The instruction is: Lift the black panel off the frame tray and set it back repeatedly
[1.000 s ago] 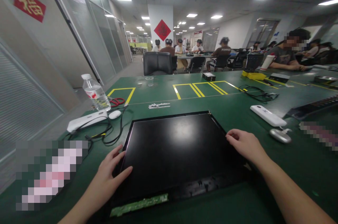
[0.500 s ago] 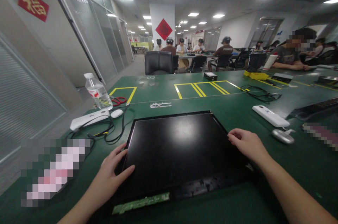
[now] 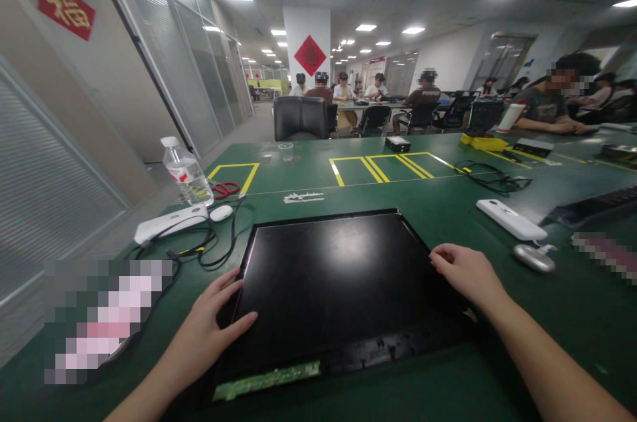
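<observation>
A black flat display panel [image 3: 318, 282] lies face up on the green table, with a green circuit strip [image 3: 266, 380] along its near left edge. My left hand [image 3: 209, 316] rests at the panel's left edge. Its fingers are spread along the frame, and the thumb lies on the dark surface. At the opposite side, my right hand [image 3: 462, 273] has its fingertips pinched together at the panel's right edge. The lower fingers of that hand are curled under and partly hidden.
On the left are a water bottle [image 3: 186, 173], red-handled scissors [image 3: 226, 190], a white mouse [image 3: 221, 213] and black cables [image 3: 209, 256]. A white device [image 3: 510, 219] and silver mouse [image 3: 533, 257] lie right. Yellow tape [image 3: 373, 170] marks the table; people sit beyond.
Almost nothing differs. The view has shifted very slightly, while both hands stay at the panel's edges and the panel lies in the same place.
</observation>
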Demonstrator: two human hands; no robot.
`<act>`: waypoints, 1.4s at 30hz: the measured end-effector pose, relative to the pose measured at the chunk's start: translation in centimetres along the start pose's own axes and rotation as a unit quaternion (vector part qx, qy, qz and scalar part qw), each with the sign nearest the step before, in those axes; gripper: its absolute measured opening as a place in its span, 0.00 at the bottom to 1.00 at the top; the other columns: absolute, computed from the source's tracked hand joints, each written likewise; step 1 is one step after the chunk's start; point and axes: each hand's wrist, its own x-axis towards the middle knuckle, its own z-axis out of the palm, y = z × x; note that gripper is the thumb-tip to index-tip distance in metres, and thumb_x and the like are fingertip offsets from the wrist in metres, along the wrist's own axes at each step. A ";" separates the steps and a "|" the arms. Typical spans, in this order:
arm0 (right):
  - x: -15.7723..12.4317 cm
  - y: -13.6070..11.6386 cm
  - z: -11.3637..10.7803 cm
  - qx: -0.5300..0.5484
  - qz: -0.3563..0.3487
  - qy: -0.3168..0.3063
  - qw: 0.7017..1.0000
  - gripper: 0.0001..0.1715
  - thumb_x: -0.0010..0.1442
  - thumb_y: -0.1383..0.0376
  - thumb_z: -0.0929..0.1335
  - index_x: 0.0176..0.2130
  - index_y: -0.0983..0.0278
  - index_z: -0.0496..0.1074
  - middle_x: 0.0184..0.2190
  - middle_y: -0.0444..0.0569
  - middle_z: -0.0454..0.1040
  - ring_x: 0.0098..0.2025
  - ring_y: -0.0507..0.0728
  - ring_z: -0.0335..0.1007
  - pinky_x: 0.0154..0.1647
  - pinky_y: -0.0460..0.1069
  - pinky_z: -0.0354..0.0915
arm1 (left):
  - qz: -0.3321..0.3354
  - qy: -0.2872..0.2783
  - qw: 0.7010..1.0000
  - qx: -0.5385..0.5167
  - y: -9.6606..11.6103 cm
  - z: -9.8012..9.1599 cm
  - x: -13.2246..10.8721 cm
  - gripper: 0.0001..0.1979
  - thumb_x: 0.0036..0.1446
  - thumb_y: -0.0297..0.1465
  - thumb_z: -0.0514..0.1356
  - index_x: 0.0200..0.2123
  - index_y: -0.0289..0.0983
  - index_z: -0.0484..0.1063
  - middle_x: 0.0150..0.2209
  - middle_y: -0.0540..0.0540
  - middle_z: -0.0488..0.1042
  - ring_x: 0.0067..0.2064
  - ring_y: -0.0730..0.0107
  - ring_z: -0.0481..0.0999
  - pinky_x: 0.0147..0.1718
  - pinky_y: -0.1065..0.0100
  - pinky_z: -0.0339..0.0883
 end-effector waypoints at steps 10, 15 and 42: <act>-0.4 -0.3 -0.3 -0.030 -0.009 0.004 1.000 0.16 0.57 0.57 0.63 0.33 0.58 0.79 0.31 0.46 0.81 0.34 0.58 0.75 0.32 0.49 0.61 | 0.030 -0.008 0.998 0.052 -0.6 0.6 -0.5 0.28 0.54 0.47 0.60 0.54 0.36 0.75 0.64 0.32 0.68 0.62 0.40 0.68 0.58 0.45 0.62; -0.3 0.0 -0.4 -0.012 -0.014 -0.007 1.000 0.16 0.58 0.56 0.63 0.34 0.58 0.78 0.31 0.46 0.80 0.34 0.58 0.76 0.33 0.50 0.63 | 0.108 -0.019 0.990 0.090 -0.7 0.0 -0.9 0.25 0.53 0.47 0.63 0.53 0.47 0.76 0.65 0.39 0.67 0.64 0.39 0.65 0.58 0.41 0.60; -0.5 -0.4 -0.7 -0.016 -0.003 -0.014 1.000 0.17 0.58 0.55 0.63 0.36 0.57 0.79 0.32 0.46 0.80 0.35 0.58 0.75 0.33 0.49 0.62 | 0.228 -0.219 0.948 0.047 1.1 -3.1 -1.1 0.19 0.50 0.26 0.62 0.41 0.56 0.81 0.51 0.51 0.81 0.51 0.54 0.80 0.59 0.52 0.63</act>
